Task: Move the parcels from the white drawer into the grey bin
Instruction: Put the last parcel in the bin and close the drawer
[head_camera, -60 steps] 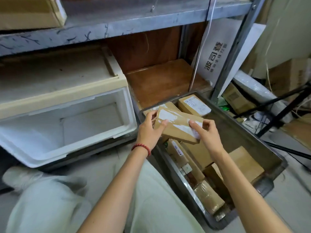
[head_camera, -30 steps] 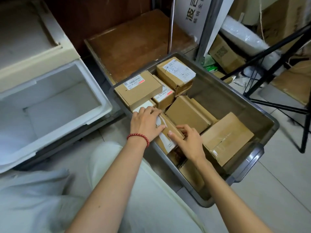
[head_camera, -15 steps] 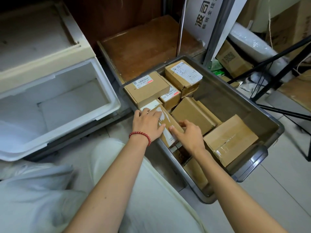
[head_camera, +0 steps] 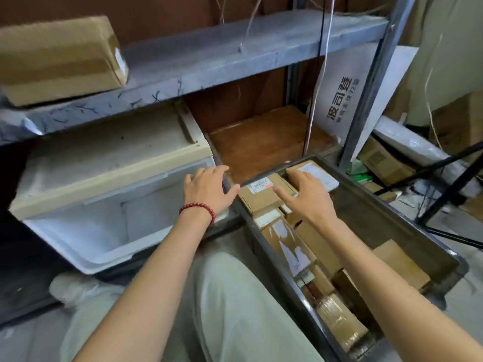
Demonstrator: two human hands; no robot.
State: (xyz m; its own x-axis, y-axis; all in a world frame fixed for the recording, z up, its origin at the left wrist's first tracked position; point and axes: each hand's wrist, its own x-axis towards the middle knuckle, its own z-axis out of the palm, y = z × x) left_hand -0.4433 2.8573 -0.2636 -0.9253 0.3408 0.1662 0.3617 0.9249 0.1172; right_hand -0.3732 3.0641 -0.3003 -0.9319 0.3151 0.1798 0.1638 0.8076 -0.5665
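Now my left grip (head_camera: 206,190) is spread and holds nothing, over the corner of the white drawer (head_camera: 78,231) just beside the grey bin (head_camera: 379,218). My right grip (head_camera: 307,198) is spread over the parcels (head_camera: 258,197) lying in the bin's far end, perhaps touching them.

We count two hands: left hand (head_camera: 206,189) and right hand (head_camera: 305,197). One white drawer (head_camera: 86,236). One grey bin (head_camera: 371,215). Parcels (head_camera: 261,194) in the bin: about nine visible, but they overlap, so our tally is rough. One cardboard box (head_camera: 57,58) on one shelf (head_camera: 209,56). One red bead bracelet (head_camera: 198,206).
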